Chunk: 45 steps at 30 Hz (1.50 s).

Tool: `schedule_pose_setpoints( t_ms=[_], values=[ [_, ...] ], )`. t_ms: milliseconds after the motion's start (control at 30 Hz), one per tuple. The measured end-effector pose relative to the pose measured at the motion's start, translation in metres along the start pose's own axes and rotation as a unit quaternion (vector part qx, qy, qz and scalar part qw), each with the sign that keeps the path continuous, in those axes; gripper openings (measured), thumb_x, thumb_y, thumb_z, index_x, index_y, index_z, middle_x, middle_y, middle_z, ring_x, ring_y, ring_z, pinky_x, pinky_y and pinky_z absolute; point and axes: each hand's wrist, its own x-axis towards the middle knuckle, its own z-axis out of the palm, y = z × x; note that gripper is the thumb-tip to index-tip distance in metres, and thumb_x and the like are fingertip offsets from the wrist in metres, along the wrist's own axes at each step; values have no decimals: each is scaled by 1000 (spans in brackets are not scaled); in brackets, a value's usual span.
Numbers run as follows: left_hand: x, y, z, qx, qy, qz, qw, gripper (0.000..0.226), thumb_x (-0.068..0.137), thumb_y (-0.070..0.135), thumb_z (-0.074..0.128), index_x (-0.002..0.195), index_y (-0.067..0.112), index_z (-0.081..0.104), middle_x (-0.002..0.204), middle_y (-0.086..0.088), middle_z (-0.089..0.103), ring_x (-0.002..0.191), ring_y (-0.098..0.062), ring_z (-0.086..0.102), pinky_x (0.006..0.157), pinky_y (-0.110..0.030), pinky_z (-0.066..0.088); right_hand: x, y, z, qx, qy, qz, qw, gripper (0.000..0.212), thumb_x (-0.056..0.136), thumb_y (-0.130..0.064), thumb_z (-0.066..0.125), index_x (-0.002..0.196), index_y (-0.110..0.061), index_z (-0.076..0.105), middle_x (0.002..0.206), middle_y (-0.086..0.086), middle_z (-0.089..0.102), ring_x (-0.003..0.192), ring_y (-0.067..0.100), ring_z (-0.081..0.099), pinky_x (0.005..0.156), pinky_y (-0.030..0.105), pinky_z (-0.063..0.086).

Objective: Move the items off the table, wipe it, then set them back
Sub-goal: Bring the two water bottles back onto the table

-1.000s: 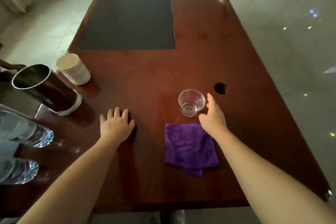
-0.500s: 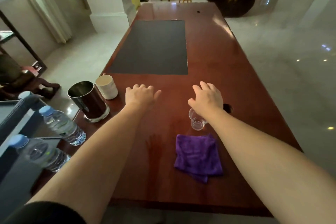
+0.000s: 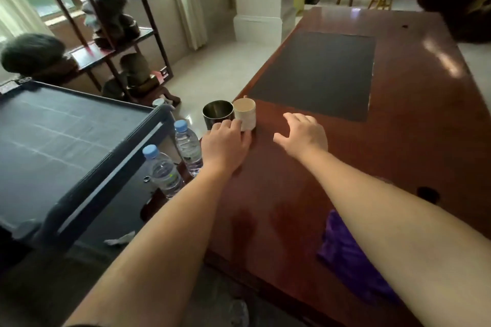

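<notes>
Writing: we can't read any words — the labels on the two water bottles (image 3: 174,164) are too small and blurry.
Left hand: our left hand (image 3: 225,145) lies palm down at the near left edge of the counter (image 3: 411,141). Its fingertips touch the bottom of the white cup (image 3: 245,113) and the metal cup (image 3: 218,113). The fingers are bent a little, and we can't tell if the grip holds either cup.
Right hand: our right hand (image 3: 303,135) is over the bare wood, a bit right of the white cup. Its fingers are spread and loose — the grip is open and holds nothing.
Arms: both arms are bare and reach forward from the bottom of the view.
White cup: it stands upright at the left edge of the counter, touching the metal cup on its left.
Metal cup: dark and shiny, upright, right at the corner of the edge.
Purple cloth (image 3: 350,260): it lies on the counter near us, partly hidden under our right arm.
Dark mat (image 3: 318,71): flat on the counter, farther away than the cups.
Round hole (image 3: 427,194): in the wood, right of our right arm.
Water bottles: two with blue caps, standing on the lower part of the dark cart (image 3: 66,141), just left of the counter.
</notes>
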Motion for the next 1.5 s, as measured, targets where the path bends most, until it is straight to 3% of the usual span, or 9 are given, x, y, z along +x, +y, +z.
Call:
schedule_pose_setpoints(
  t_ms=[267, 500, 633, 767, 900, 1000, 1100, 1200, 1500],
  values=[
    [-39, -106, -31, 43, 109, -128, 985, 33, 94, 35, 56, 110, 7, 65, 108, -14, 67, 104, -36, 59, 83, -45, 44, 13, -109, 48, 67, -52, -121, 989, 59, 83, -49, 59, 133, -20, 50, 133, 6, 55, 119, 30, 48, 92, 41, 42],
    [-69, -149, -21, 26, 37, -269, 962, 76, 86, 66, 53, 138, 11, 43, 136, -11, 52, 127, -30, 45, 97, -44, 39, 20, -151, 89, 111, -119, -120, 979, 66, 81, -54, 62, 135, -18, 47, 132, 8, 56, 118, 31, 50, 92, 41, 45],
    [-70, -158, 0, -118, 1, -348, 930, 102, 72, 72, 66, 148, 12, 31, 149, -11, 42, 135, -29, 40, 103, -46, 39, 26, -160, 112, 186, -141, -65, 970, 79, 75, -54, 70, 140, -20, 40, 136, 7, 54, 122, 29, 51, 84, 34, 38],
    [-63, -163, 21, -314, 26, -376, 871, 114, 63, 60, 83, 151, 17, 25, 153, -8, 37, 138, -25, 38, 111, -43, 36, 40, -167, 133, 315, -181, 7, 932, 101, 66, -53, 80, 147, -17, 32, 144, 8, 47, 130, 26, 46, 104, 38, 39],
    [-55, -165, 42, -428, 52, -357, 828, 105, 59, 46, 91, 145, 22, 35, 139, -5, 51, 126, -20, 53, 108, -39, 42, 51, -177, 154, 416, -198, 38, 886, 108, 54, -44, 89, 144, -17, 35, 137, 6, 53, 122, 22, 53, 103, 43, 43],
    [-50, -167, 54, -457, 84, -356, 811, 89, 52, 47, 92, 126, 26, 47, 119, -2, 62, 107, -16, 63, 96, -38, 52, 56, -188, 167, 464, -173, 48, 867, 98, 43, -48, 87, 128, -22, 46, 120, 1, 62, 107, 15, 61, 95, 37, 49],
    [-48, -169, 62, -438, 106, -356, 819, 66, 56, 41, 91, 106, 34, 49, 101, 5, 66, 91, -11, 66, 86, -36, 56, 58, -200, 174, 470, -145, 50, 869, 81, 43, -53, 84, 110, -28, 46, 99, -10, 63, 89, 5, 62, 75, 19, 45],
    [-46, -168, 67, -420, 127, -364, 822, 47, 63, 33, 85, 92, 39, 48, 88, 12, 63, 79, -4, 64, 79, -32, 55, 60, -206, 178, 437, -111, 47, 891, 61, 55, -43, 82, 100, -29, 43, 89, -12, 60, 79, 8, 59, 61, 15, 35],
    [-28, -146, 61, -401, 111, -363, 834, 44, 69, 22, 83, 94, 35, 49, 89, 7, 63, 80, -9, 62, 74, -25, 48, 51, -198, 157, 438, -66, 73, 894, 51, 60, -34, 75, 100, -29, 44, 93, -4, 64, 80, 17, 60, 70, 25, 38]
  ],
)
